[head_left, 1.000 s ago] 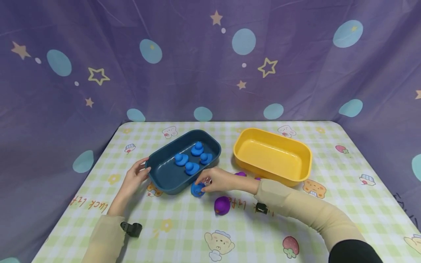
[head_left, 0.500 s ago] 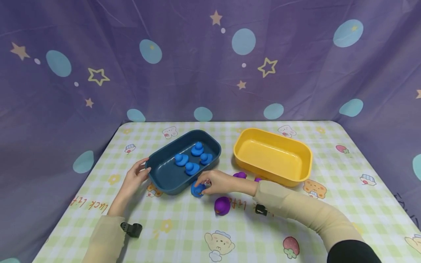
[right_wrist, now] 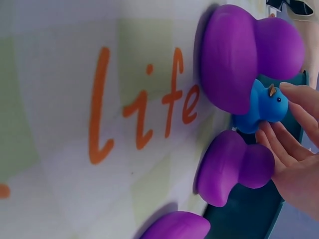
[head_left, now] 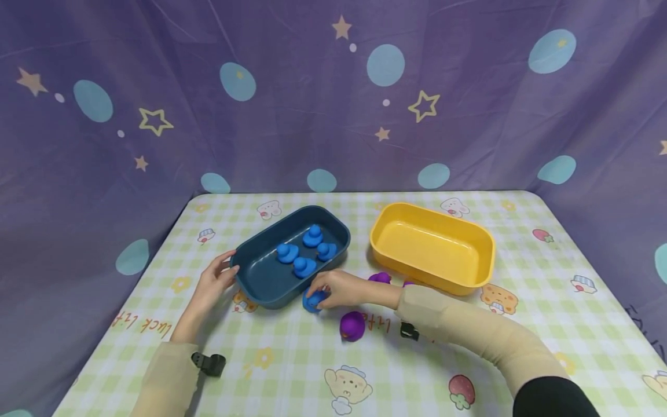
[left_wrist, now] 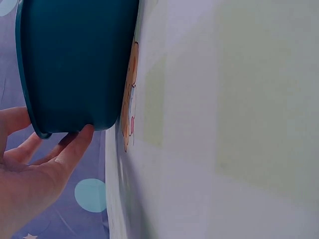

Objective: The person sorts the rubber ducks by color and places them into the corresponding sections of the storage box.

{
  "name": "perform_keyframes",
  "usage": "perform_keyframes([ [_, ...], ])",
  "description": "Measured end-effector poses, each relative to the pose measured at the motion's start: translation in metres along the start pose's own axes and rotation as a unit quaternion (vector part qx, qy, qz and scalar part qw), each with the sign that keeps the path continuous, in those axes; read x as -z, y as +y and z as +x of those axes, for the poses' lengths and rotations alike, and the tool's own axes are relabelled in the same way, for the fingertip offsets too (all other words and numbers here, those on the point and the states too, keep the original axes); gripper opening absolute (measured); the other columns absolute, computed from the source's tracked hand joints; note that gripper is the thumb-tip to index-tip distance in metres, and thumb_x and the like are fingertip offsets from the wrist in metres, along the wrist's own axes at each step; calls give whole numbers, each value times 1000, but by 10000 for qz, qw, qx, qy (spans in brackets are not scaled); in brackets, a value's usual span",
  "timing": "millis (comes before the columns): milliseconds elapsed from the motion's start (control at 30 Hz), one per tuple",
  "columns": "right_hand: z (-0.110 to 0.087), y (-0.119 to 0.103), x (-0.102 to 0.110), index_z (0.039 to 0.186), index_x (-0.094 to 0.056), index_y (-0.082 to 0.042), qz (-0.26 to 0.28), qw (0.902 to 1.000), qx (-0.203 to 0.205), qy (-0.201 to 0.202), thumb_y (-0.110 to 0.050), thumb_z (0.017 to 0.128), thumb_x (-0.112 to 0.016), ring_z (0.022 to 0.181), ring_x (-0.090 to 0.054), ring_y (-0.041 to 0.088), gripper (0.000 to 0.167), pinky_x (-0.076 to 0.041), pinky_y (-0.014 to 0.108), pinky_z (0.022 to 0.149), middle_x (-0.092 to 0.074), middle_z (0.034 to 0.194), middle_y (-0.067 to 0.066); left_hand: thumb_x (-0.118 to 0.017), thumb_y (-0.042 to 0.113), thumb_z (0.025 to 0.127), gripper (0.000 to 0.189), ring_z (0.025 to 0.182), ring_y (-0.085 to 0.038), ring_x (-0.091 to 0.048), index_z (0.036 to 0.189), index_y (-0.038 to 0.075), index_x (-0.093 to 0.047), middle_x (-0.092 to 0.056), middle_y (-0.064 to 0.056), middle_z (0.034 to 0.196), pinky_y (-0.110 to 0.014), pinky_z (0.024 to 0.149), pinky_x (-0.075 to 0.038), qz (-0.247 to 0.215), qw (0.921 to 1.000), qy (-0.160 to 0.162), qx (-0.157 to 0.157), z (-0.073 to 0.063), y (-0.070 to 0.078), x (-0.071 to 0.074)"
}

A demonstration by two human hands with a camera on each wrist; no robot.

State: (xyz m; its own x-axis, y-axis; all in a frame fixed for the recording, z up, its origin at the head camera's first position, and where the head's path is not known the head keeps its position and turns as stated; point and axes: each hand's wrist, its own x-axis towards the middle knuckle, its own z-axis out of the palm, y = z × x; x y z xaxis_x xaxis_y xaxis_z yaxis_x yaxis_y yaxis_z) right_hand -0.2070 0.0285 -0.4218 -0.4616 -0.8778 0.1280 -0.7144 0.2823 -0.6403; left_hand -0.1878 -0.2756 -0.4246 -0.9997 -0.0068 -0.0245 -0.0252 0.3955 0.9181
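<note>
My left hand (head_left: 212,279) holds the near left end of a dark teal plastic tub (head_left: 256,285). In the left wrist view, one digit reaches the rim and another fingertip (left_wrist: 88,130) rests on the outer end wall. Several blue rubber ducks (head_left: 304,266) sit inside the tub. My right hand (head_left: 341,288) pinches another blue duck (head_left: 311,302) on the tablecloth, just in front of the tub's near side. The right wrist view shows thumb and fingers on either side of this duck (right_wrist: 273,105). A purple duck (head_left: 352,326) stands close to my right hand.
A yellow tub (head_left: 432,249) with nothing in it stands at the back right. More purple ducks (head_left: 381,278) lie in front of it, partly hidden by my right arm. The checked tablecloth (head_left: 281,370) bears printed drawings and lettering; a purple curtain (head_left: 292,116) hangs behind.
My right wrist and forearm have shifted slightly left, with the hand staying at the blue duck. The left hand and the tubs have not moved.
</note>
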Motion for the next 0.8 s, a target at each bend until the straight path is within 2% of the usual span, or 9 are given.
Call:
perform_keyframes([
  [267,1,2,-3,100,-66,-4,-167,9999,6,11,-7,73,-70,85,-54,9,27,-44,11,72,-61,97,5,-46,21,93,52,113,-34,-43,139,7,-26,-40,-25,126,-30,87,-46,-14,10000,3,56,0,0,0],
  [533,2,3,-8,100,-66,-7,-320,9994,-86,48,-8,73,-69,78,-49,6,27,-42,12,70,-60,95,2,-47,21,93,52,111,-33,-45,138,6,-27,-41,-26,125,-26,84,-47,-5,10000,14,-3,-1,0,0],
  [800,1,1,-9,101,-65,-8,-446,9990,-77,73,-8,73,-70,78,-47,7,28,-41,12,70,-60,95,1,-47,22,93,52,111,-34,-45,138,6,-28,-41,-26,125,-23,83,-47,22,10000,22,-44,-1,0,0],
])
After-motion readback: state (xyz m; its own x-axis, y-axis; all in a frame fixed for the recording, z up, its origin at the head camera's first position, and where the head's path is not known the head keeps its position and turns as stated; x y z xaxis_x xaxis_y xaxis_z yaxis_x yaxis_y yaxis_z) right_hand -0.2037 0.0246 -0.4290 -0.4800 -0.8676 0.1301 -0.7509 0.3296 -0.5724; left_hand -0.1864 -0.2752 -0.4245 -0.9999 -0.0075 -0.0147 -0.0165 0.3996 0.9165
